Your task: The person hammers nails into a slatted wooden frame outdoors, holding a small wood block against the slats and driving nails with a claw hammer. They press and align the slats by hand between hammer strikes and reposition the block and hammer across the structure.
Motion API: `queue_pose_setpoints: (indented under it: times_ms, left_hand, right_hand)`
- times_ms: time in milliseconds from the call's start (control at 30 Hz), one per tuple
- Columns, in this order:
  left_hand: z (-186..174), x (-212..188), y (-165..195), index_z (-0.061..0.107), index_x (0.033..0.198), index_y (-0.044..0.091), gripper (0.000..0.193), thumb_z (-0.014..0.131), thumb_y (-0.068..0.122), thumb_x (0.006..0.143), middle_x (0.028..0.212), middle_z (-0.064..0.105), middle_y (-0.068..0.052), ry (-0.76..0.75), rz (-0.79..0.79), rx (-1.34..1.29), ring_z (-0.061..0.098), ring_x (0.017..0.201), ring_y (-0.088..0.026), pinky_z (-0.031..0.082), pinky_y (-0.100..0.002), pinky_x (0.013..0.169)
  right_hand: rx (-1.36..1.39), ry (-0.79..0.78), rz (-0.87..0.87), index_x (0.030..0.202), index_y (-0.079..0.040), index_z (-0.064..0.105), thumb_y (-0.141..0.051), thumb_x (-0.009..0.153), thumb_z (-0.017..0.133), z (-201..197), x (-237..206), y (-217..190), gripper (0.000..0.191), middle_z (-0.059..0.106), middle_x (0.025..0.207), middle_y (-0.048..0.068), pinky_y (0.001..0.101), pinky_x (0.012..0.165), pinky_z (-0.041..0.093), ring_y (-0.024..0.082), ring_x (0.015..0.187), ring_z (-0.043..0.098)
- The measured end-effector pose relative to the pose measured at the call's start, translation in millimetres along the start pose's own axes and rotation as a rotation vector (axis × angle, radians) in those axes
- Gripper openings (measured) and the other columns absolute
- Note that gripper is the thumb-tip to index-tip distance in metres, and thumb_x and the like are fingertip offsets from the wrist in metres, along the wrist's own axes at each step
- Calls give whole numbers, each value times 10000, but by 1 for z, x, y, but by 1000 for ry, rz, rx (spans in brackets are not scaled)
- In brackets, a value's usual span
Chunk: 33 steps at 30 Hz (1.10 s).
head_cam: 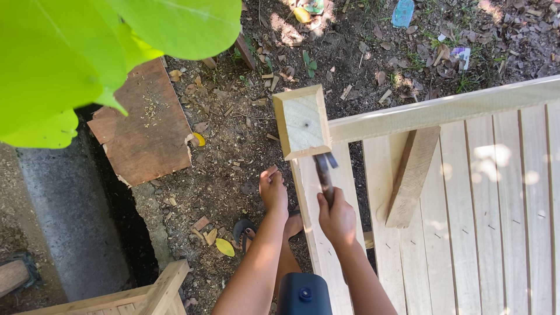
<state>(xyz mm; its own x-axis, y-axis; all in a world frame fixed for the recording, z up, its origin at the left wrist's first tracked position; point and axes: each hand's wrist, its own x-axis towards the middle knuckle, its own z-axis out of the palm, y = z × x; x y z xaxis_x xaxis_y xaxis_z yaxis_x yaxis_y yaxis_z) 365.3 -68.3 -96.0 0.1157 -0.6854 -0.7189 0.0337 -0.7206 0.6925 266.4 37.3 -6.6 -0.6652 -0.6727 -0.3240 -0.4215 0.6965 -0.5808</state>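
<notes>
- Head view: my right hand (337,219) gripped the hammer (324,174), its head at the post cap (301,121).
- My left hand (273,190), fingers loosely together, steadied the post's side below.
- Short, square taps seemed best.

Bare dirt ground (233,151), wood scraps, dry leaves, brown board (146,125) lying flat

Post cap (301,121) between rail (443,109), ground.
</notes>
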Motion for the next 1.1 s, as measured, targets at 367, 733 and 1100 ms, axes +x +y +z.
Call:
queue_pose_setpoints:
  times_ms: [367, 733, 1100]
  left_hand:
    - [-40, 11, -22, 670, 1134, 35, 202, 629, 104, 948, 1118, 643, -104, 255, 374, 317, 647, 1016, -238, 521, -359, 904]
    - [-28, -11, -26, 650, 1148, 33, 213, 596, 120, 962, 1067, 640, -80, 65, 258, 98, 614, 971, -184, 508, -332, 891]
    - [-44, -13, -32, 644, 1165, 59, 222, 561, 144, 978, 1154, 621, -85, 89, 365, 247, 645, 1037, -206, 517, -347, 940]
  right_hand:
    - [138, 215, -102, 1088, 37, 599, -229, 964, 625, 16, -10, 21, 295, 643, 674, 250, 472, 550, 515, 468, 638, 671]
    - [-39, -9, 185, 960, -31, 559, -383, 1011, 585, 4, -44, 31, 356, 667, 727, 259, 552, 634, 500, 491, 721, 659]
    - [-95, -74, 146, 991, -39, 586, -376, 997, 573, 35, 32, 13, 338, 722, 848, 239, 565, 739, 522, 478, 836, 683]
